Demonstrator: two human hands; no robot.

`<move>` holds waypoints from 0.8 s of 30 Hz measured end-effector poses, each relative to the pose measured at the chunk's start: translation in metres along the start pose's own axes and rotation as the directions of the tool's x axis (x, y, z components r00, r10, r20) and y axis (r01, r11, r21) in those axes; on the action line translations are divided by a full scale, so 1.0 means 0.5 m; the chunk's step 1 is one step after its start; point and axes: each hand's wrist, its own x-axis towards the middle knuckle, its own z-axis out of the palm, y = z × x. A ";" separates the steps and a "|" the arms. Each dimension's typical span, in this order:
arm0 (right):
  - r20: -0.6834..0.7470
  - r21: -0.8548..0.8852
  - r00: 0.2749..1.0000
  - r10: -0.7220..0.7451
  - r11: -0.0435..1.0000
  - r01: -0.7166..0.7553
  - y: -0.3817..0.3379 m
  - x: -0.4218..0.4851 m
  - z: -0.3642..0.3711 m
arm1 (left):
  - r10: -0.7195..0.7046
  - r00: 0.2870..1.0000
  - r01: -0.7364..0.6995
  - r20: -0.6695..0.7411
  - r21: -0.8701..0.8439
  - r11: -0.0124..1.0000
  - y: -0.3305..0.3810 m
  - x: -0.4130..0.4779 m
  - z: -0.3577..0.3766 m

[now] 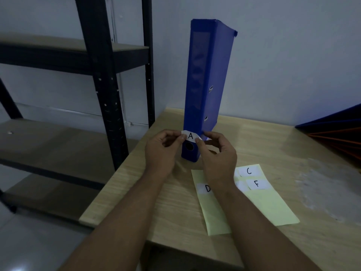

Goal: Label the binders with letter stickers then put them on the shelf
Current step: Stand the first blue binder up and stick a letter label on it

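Hands (160, 151) (216, 153) on curled white A sticker (190, 136)

— How's the light where you are?

— Dim, with a bluish cast. The wall (273, 55) in the upper right is the brightest area. The shelf (58, 51) on the left sinks to near-black.

— Shadows?

— Only soft ones: a faint smudge on the table (136, 192) under my 2 hands, left hand (162, 151) and right hand (218, 155). A pale, washed-out patch sits at the table's right side, and a small glint shows on the floor (39, 241), lower left corner.

— Sharp?

— Slightly soft and grainy everywhere, though the A sticker (190, 136) between my fingers reads clearly. Toward the left edge the shelf posts lean and bow.
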 end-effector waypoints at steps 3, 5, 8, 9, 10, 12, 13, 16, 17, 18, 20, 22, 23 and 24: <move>0.040 0.079 0.999 0.008 0.997 -0.011 0.000 -0.002 0.000 | 0.014 1.000 -0.014 0.012 0.001 1.000 0.002 0.000 -0.001; 0.050 0.082 0.999 0.001 0.997 -0.005 -0.002 -0.002 0.001 | 0.016 1.000 -0.016 0.020 0.008 1.000 0.006 0.000 -0.001; 0.056 0.070 0.998 -0.009 0.998 0.005 -0.007 -0.005 0.000 | 0.038 0.998 -0.041 0.046 0.060 0.997 0.004 0.001 -0.003; 0.059 0.069 0.998 -0.014 0.998 0.010 -0.009 -0.005 -0.001 | 0.044 0.997 -0.048 0.057 0.077 0.996 0.003 0.000 -0.004; 0.062 0.068 0.998 -0.023 0.997 0.019 -0.011 -0.006 -0.002 | 0.047 0.997 -0.052 0.064 0.085 0.995 0.003 -0.001 -0.005; 0.067 0.068 0.997 -0.042 0.997 0.038 -0.014 -0.008 -0.003 | 0.048 0.996 -0.054 0.070 0.090 0.994 0.003 -0.002 -0.006; 0.070 0.068 0.996 -0.047 0.997 0.043 -0.016 -0.009 -0.003 | 0.049 0.996 -0.055 0.075 0.087 0.995 0.004 -0.002 -0.005; 0.062 0.053 0.997 -0.051 0.997 0.048 -0.014 -0.008 -0.002 | 0.027 0.995 -0.030 0.100 0.036 0.999 0.012 -0.004 -0.002; 0.054 0.041 0.997 -0.048 0.998 0.046 -0.012 -0.006 -0.002 | 0.018 0.994 -0.021 0.107 0.025 0.999 0.012 -0.004 0.000; 0.050 0.034 0.998 -0.039 0.999 0.037 -0.011 -0.004 -0.003 | 0.016 0.993 -0.019 0.115 0.018 1.000 0.012 -0.005 0.000; 0.052 0.042 0.999 -0.008 0.999 0.006 -0.009 -0.001 -0.004 | 0.013 0.994 -0.014 0.112 0.003 1.000 0.009 -0.005 0.001; 0.050 0.050 0.999 0.013 0.999 -0.016 -0.009 0.000 -0.004 | 0.002 0.995 0.000 0.097 -0.027 1.000 0.004 -0.001 0.000; 0.051 0.046 0.999 0.013 0.999 -0.015 -0.008 -0.001 -0.003 | -0.005 0.996 0.009 0.094 -0.040 0.999 0.003 0.000 0.001; 0.051 0.040 0.999 0.010 0.999 -0.012 -0.008 -0.002 -0.002 | -0.011 0.996 0.015 0.091 -0.047 0.999 0.003 0.001 0.000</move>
